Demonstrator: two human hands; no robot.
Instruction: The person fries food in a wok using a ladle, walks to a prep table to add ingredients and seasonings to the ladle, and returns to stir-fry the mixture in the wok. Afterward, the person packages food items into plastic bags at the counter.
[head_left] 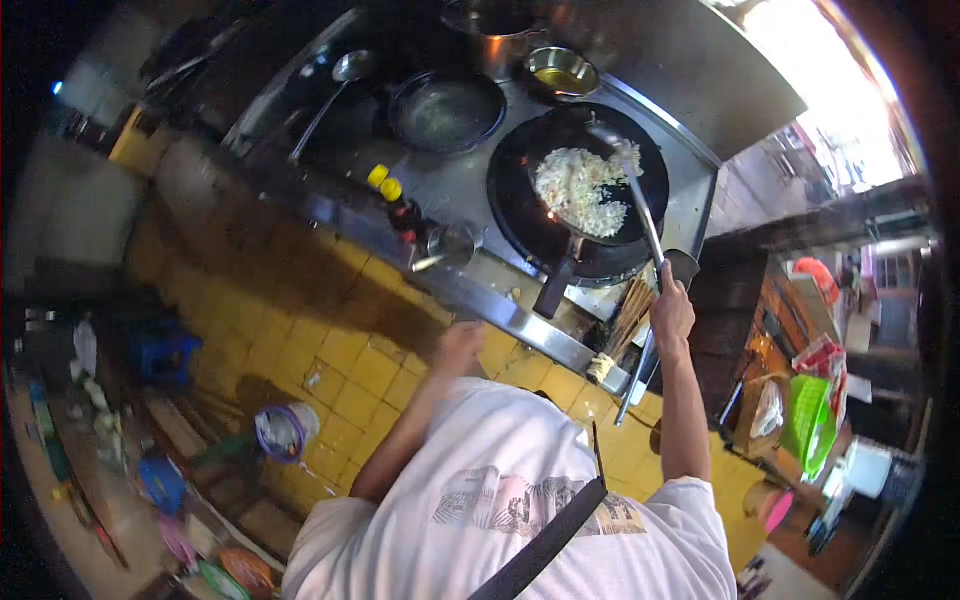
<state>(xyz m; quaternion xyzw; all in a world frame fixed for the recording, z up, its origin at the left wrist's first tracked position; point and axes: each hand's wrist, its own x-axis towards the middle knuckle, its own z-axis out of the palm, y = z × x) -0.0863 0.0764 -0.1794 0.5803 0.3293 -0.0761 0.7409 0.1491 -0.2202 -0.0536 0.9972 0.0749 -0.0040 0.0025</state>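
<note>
While the right hand [673,315] grips the ladle [646,220] at food [585,190] in the wok [582,132], apparently mid-stir, left hand [460,347] is blurred, can't tell open or closed; next stroke likely calls for a low sweep.

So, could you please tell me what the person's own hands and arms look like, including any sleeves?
The right hand and left hand wear no gloves, though the left is blurred. Short white fabric sleeves leave both forearms uncovered; no watch shows on the right.
</note>
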